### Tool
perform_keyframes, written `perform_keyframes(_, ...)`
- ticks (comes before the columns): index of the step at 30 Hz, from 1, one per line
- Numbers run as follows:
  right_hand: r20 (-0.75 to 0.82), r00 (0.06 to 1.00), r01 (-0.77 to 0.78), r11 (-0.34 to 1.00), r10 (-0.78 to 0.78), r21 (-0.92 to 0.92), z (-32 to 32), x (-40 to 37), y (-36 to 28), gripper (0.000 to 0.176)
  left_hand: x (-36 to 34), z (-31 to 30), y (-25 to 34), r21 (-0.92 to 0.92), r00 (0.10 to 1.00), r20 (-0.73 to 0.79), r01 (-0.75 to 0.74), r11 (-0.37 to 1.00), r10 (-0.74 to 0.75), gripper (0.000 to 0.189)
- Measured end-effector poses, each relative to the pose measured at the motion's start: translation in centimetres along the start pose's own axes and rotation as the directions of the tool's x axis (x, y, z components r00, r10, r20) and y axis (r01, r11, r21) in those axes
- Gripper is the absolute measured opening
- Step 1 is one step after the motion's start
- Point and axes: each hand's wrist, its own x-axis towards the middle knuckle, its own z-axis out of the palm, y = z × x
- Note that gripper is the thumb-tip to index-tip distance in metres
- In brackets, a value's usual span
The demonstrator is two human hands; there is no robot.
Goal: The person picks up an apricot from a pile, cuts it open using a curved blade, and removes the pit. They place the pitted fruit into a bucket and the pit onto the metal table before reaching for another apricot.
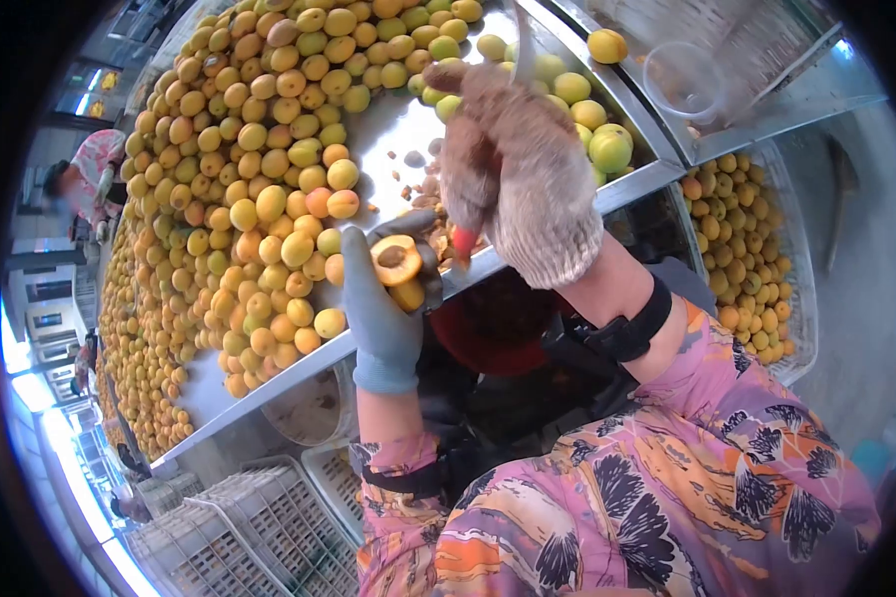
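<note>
Workshop walls (55,323) and bright windows curve round the left of our view, where a person (98,177) in a patterned top stands well apart from us. Across the upper left we see a metal table (376,139), bearing a broad heap of yellow-orange apricots (254,189). At lower left we find a white crate (234,537), and at right a fruit-filled basket (811,333). Our floral shirt (617,497) occupies the lower right. Our right hand (530,169), in a soiled pale glove and partly blurred, is closed above the table's near edge. We note a red tip (464,242) below it, but cannot tell what object it belongs to. Our left hand (386,323), in a grey glove, curls round a cut apricot (396,259), its hollow facing up; a second piece (406,295) lies just beneath, within the same grip. Beyond the right hand we observe greener fruit (609,149) and, farther right, a clear tub (702,107). Smallest are the brown pits (415,159), scattered on the metal between heap and right hand.
</note>
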Motion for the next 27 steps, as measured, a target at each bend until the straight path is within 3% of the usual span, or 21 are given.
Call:
perform_keyframes(2,-0.136,0.991,0.000,0.999,0.006,0.045,0.2,0.4,-0.7,0.040,-0.2,0.3,-0.6,0.073,0.999,0.013,0.034,0.997,-0.035,0.053)
perform_keyframes(4,-0.139,0.990,0.025,0.999,-0.020,0.041,0.1,0.4,-0.9,0.041,-0.1,0.3,-0.9,0.223,0.994,0.110,-0.004,0.975,-0.022,0.071)
perform_keyframes(6,-0.139,0.989,0.048,0.998,-0.041,0.044,0.3,0.2,-1.1,0.042,-0.3,0.7,-1.2,0.252,0.997,0.081,-0.001,0.968,-0.020,0.070)
perform_keyframes(9,-0.148,0.989,0.027,0.998,-0.018,0.054,0.6,0.1,-1.1,0.038,-0.3,0.5,-1.7,0.358,0.989,0.140,-0.095,0.929,0.047,0.043)
perform_keyframes(11,-0.131,0.991,0.034,0.999,-0.028,0.041,0.4,0.0,-1.1,0.037,-0.3,0.2,-2.2,0.421,0.979,0.184,-0.161,0.893,0.089,0.039)
perform_keyframes(15,-0.090,0.995,0.049,0.998,-0.053,-0.050,0.5,-0.3,-1.1,0.036,-0.3,-0.3,-2.9,0.508,0.957,0.254,-0.255,0.823,0.140,0.061)
perform_keyframes(16,-0.039,0.998,0.048,0.997,-0.050,-0.055,0.5,-0.4,-1.1,0.035,-0.4,-0.3,-3.2,0.644,0.910,0.295,-0.414,0.643,0.291,0.036)
perform_keyframes(17,-0.055,0.997,0.059,0.998,-0.060,-0.026,0.5,-0.5,-1.1,0.035,-0.4,-0.4,-3.4,0.742,0.833,0.362,-0.529,0.412,0.418,0.036)
perform_keyframes(18,-0.056,0.997,0.057,0.998,-0.058,-0.025,0.5,-0.5,-1.2,0.035,-0.2,-0.8,-3.8,0.743,0.835,0.361,-0.527,0.413,0.416,0.036)
perform_keyframes(20,-0.023,0.999,0.035,0.996,-0.037,-0.080,0.7,-0.5,-1.5,0.035,0.2,-1.9,-4.4,0.783,0.714,0.527,-0.618,0.063,0.461,0.037)
perform_keyframes(24,0.027,1.000,0.003,0.987,0.002,-0.160,0.5,-0.4,-1.4,0.036,-0.9,-0.4,-2.7,0.807,0.777,0.522,-0.583,0.091,0.352,0.054)
perform_keyframes(26,0.127,0.990,-0.076,0.990,0.061,0.117,-0.3,0.1,-1.1,0.037,-1.1,-0.8,-3.0,0.731,0.658,0.557,-0.678,0.076,0.506,0.049)
perform_keyframes(27,0.025,0.983,-0.180,0.935,0.181,0.306,-0.1,0.4,-1.1,0.037,-1.1,-0.8,-3.0,0.733,0.659,0.555,-0.676,0.076,0.507,0.049)
